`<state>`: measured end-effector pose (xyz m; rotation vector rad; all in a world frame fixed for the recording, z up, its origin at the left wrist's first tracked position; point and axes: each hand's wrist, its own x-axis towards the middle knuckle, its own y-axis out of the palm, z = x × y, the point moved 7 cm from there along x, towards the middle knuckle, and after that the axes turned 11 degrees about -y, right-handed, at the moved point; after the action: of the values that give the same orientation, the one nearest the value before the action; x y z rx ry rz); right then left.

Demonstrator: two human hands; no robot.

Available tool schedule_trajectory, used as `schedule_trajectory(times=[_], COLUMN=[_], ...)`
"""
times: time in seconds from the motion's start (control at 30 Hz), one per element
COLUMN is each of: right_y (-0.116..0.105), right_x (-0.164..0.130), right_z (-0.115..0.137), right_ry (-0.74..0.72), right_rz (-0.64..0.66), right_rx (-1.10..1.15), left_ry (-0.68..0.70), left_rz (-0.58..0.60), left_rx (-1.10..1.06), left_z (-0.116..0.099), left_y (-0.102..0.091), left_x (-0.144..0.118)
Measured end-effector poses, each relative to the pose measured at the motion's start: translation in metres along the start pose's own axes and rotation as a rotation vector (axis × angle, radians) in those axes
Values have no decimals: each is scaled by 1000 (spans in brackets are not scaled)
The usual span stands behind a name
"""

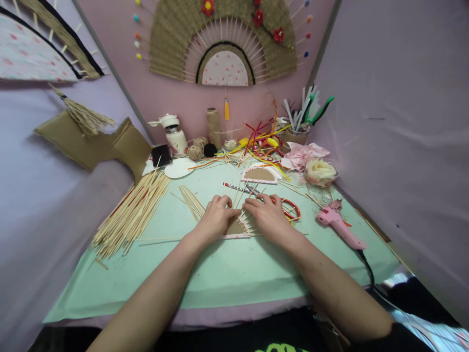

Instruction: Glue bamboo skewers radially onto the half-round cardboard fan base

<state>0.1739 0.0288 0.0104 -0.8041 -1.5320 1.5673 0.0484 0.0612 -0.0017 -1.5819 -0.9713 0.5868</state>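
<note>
1. Left hand point(219, 212): the grip is half curled, thumb reaching toward 3 o'clock at the cardboard half-disc point(235, 227); I cannot tell whether it pinches anything.
2. Right hand point(266, 215): the grip is bent over, fingertips down among thin sticks point(239, 196); whether it has closed on one is hidden.
3. The half-disc lies between and beneath both hands, its straight pink-and-white edge toward 6 o'clock, sticks fanning from it.
4. From the hands, on the green-covered desk point(146, 283): a stick bundle point(132, 215) at 9 o'clock, red-handled scissors point(299, 211) at 2, a pink glue gun point(340, 226) at 3.
5. At 12 o'clock, a large fan point(170, 49) hangs on the pink wall point(120, 63).
</note>
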Motion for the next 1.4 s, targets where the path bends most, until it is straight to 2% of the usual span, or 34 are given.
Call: schedule_trajectory(times=[1.4], right_y=[3], right_x=[2], right_z=[0], right_ry=[11], right_rz=[-5], right_rx=[-25], left_ry=[-46], left_rz=[26], left_rx=[22], left_z=[2], left_y=[5], left_x=[5])
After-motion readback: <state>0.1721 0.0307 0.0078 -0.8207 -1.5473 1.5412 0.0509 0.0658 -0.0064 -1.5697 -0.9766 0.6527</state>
